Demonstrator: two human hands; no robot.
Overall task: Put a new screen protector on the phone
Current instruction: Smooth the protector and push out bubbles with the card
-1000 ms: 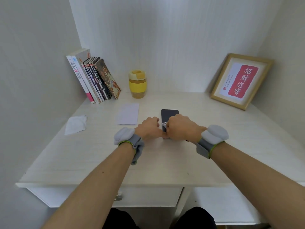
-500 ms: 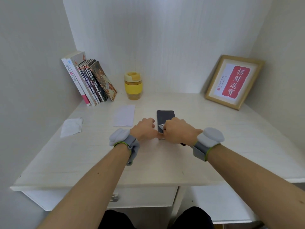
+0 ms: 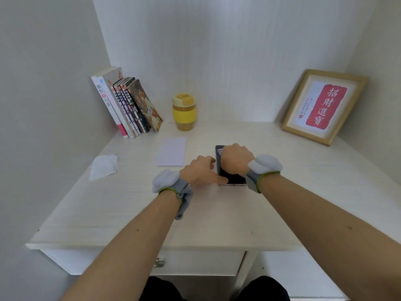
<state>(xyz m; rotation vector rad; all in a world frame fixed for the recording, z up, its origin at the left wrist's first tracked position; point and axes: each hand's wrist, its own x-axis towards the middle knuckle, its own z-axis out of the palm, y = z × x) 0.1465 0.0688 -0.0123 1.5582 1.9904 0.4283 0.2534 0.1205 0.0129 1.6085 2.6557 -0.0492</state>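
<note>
The dark phone [image 3: 233, 178] lies flat on the white desk [image 3: 217, 213], long side pointing away from me. My left hand [image 3: 198, 172] rests beside its left edge, fingers curled, one fingertip pressing the phone's near left corner. My right hand [image 3: 235, 159] lies over the far half of the screen, closed on a small grey card [image 3: 220, 151] that shows at the phone's far left corner. Whether a protector lies on the screen cannot be told. Both wrists wear grey bands.
A white paper sheet [image 3: 171, 154] lies left of the phone, a crumpled white wipe [image 3: 104, 167] further left. Leaning books [image 3: 128, 105], a yellow cup [image 3: 184, 111] and a framed print [image 3: 323, 105] stand along the back wall. A drawer [image 3: 195, 263] sits under the front edge.
My right hand has slid with the grey card from the phone's near end to its far end, uncovering the near part of the screen. My left hand has stayed at the near left corner.
</note>
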